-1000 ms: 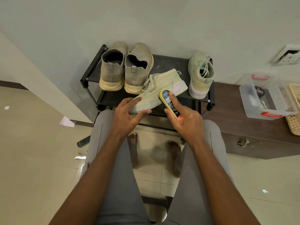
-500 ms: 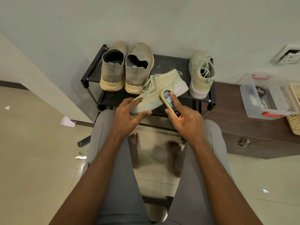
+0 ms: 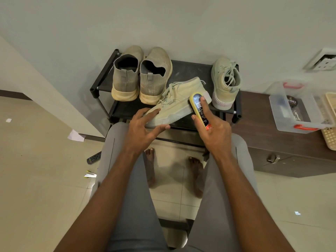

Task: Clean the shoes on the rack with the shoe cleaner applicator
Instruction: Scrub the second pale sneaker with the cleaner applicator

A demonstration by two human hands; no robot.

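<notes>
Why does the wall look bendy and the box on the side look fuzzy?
In the head view, the wide-angle lens curves things near the edges, so the wall bows; the clear box sits far from the middle and looks soft, while the sneaker and yellow applicator in the centre stay sharp under even light.

- Soft, dim, even indoor light is seen; no glare.
- Faint shadows are cast under the black metal shoe rack [image 3: 101, 82].
- Edges are bent by wide-angle distortion; focus is sharp.
</notes>
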